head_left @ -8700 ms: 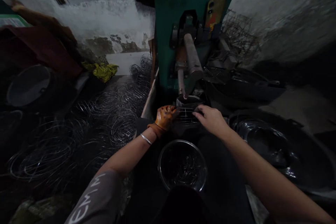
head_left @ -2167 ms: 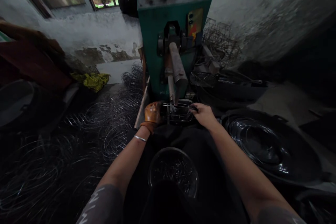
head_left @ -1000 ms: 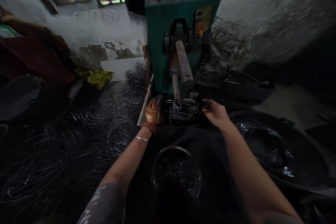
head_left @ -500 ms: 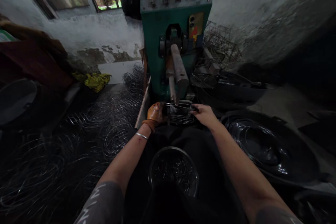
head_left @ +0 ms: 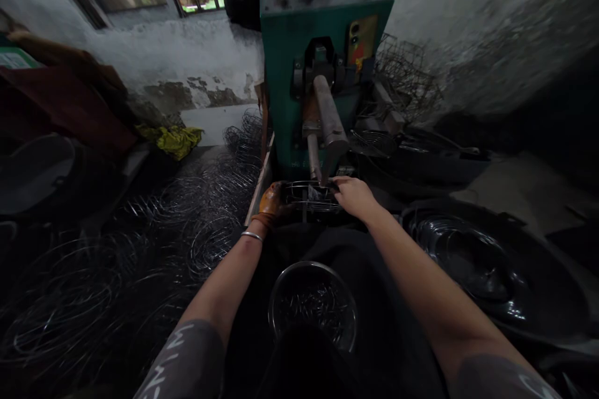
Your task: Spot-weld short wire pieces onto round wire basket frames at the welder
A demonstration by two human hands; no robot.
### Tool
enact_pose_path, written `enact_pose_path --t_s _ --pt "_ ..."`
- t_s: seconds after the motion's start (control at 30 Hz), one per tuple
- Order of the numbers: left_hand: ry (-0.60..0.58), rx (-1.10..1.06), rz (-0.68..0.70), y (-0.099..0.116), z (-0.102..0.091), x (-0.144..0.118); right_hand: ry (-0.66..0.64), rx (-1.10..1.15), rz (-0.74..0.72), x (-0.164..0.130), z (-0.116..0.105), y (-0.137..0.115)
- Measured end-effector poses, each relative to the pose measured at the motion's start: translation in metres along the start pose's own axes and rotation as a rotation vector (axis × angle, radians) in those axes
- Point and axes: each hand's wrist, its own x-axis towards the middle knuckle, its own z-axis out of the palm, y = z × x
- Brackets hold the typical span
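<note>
Under the tip of the green machine's (head_left: 327,31) grey arm (head_left: 330,124), a small wire basket (head_left: 309,196) is gripped from both sides: its left rim is clasped by the gloved left hand (head_left: 270,202), its right rim by the bare right hand (head_left: 353,195), fingers curled over the wire. Nearer the body, a metal bowl (head_left: 312,305) of wire pieces is seen, with loose wire rings (head_left: 206,224) piled off to the left.

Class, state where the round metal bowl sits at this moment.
In the head view, the metal bowl sits low at centre, between the person's forearms, nearer the camera than the wire frame.
</note>
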Motion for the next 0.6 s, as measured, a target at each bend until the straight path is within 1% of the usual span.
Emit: enact_pose_path --t_s 0.2,0.33,0.6 --pt "-0.011 -0.055 -0.102 -0.005 0.007 0.000 -0.014 -0.023 0.024 0.011 0.003 -0.005" --pt "-0.056 -0.068 -0.168 -0.005 0.012 0.001 -0.031 -0.033 0.027 0.011 0.000 -0.007" --pt "-0.081 -0.057 -0.143 -0.002 0.013 -0.001 -0.040 -0.050 0.015 0.010 -0.004 -0.010"
